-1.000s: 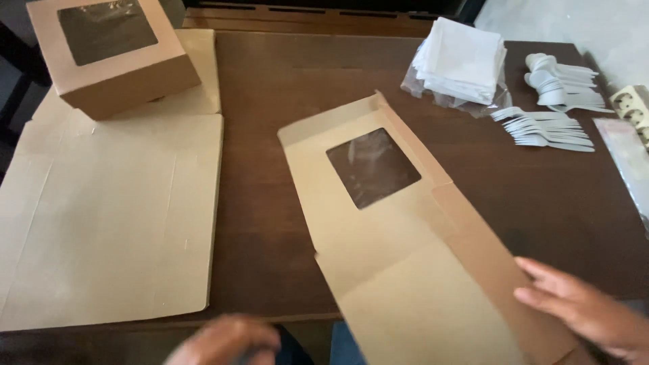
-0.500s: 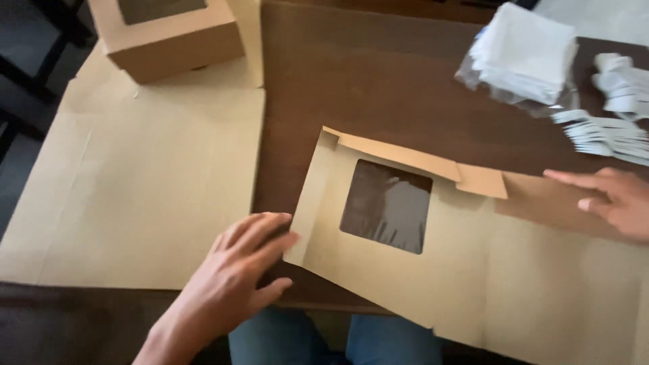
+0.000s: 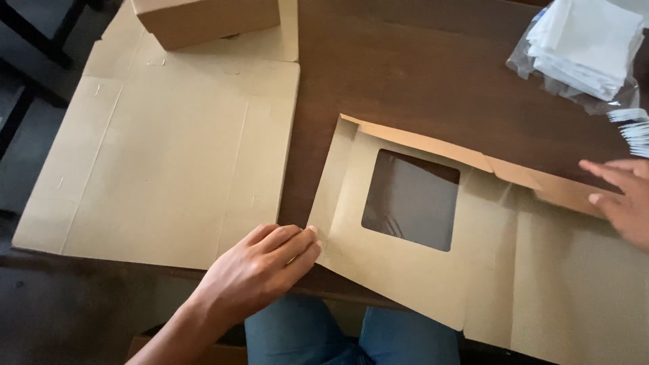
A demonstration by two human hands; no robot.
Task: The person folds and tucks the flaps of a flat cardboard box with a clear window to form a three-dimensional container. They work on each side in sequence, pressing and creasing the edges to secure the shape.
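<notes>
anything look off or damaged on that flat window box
Nothing looks damaged. The flat window box lies askew on the table, its near corner hanging past the edge. The left hand touches its left flap; the right hand rests on its far flap.

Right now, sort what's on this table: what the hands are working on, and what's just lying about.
In hand: flat windowed box blank, left hand, right hand.
Lying about: folded box, flat cardboard sheet, bag of white papers.
</notes>
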